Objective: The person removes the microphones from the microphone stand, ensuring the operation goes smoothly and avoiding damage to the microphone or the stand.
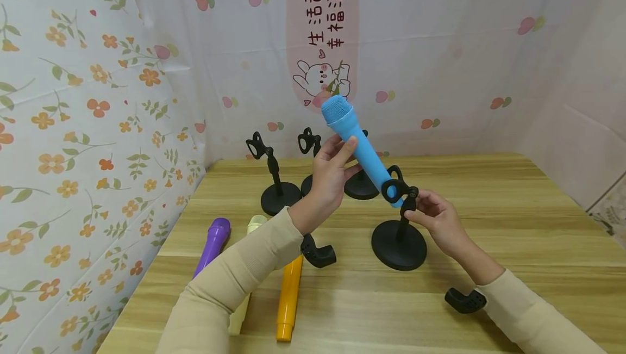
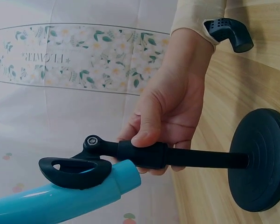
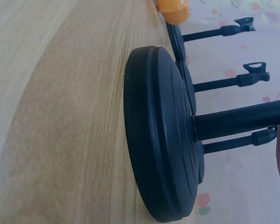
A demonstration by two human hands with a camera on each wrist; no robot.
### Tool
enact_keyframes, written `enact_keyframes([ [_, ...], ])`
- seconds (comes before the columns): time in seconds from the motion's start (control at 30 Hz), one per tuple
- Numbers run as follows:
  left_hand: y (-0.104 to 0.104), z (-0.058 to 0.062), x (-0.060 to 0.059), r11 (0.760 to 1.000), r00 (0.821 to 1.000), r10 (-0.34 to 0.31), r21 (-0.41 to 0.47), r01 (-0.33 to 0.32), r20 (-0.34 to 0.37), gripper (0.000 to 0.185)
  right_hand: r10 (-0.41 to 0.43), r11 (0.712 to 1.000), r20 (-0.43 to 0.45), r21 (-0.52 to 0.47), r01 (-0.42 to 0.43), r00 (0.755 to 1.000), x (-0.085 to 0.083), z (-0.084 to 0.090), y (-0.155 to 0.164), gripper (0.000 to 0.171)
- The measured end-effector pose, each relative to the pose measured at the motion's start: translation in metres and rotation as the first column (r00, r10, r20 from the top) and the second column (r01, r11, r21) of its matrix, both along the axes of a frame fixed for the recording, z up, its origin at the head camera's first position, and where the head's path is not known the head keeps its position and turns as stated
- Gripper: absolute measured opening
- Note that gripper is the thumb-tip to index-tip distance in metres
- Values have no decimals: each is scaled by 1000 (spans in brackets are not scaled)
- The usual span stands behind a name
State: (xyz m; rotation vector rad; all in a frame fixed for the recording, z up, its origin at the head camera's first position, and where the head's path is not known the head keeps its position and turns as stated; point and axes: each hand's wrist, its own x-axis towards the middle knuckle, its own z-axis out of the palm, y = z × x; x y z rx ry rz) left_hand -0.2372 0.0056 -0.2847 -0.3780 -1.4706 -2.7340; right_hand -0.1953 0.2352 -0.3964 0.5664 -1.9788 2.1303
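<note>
The blue mic [image 1: 359,150] sits tilted above the near stand [image 1: 398,245], its tail end pushed into the stand's clip [image 1: 393,188] and its mesh head angled up toward the back wall. The left hand [image 1: 330,177] holds the mic's barrel between thumb and fingers, a narrow grip round the middle of the body. The right hand [image 1: 435,221] pinches the stand's post just under the clip; in the left wrist view its thumb [image 2: 147,133] presses the thick collar of the post [image 2: 144,154], the fingers curled behind. The stand's round base [image 3: 161,135] lies flat on the counter [image 1: 489,223].

Behind the near stand three more stands [image 1: 279,193] wait without mics, near the back wall. Left of it, on the counter, lie a purple mic [image 1: 212,245], a yellow mic [image 1: 288,299] and a pale one mostly hidden by the left sleeve.

As I judge it, the main risk is the clip. The mic is only partly through, and the clip looks like an open ring, so a push off its axis could spread it or let the barrel slip out sideways. The mic leans far from the post, so its weight could tip the light stand if the right hand eases off early. A sweeping left sleeve might also roll the mics lying on the counter.
</note>
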Motion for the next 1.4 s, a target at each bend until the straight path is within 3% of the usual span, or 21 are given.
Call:
enact_keyframes([
  [0.83,-2,4,-1,999,999,38,31,-39,21,33,25,999,-1,-33,-25,1000,-1,1,0,34],
  [1.4,-7,7,-4,996,997,61,60,-64,55,36,-10,1000,11,1,10,1000,-2,1,1,34],
])
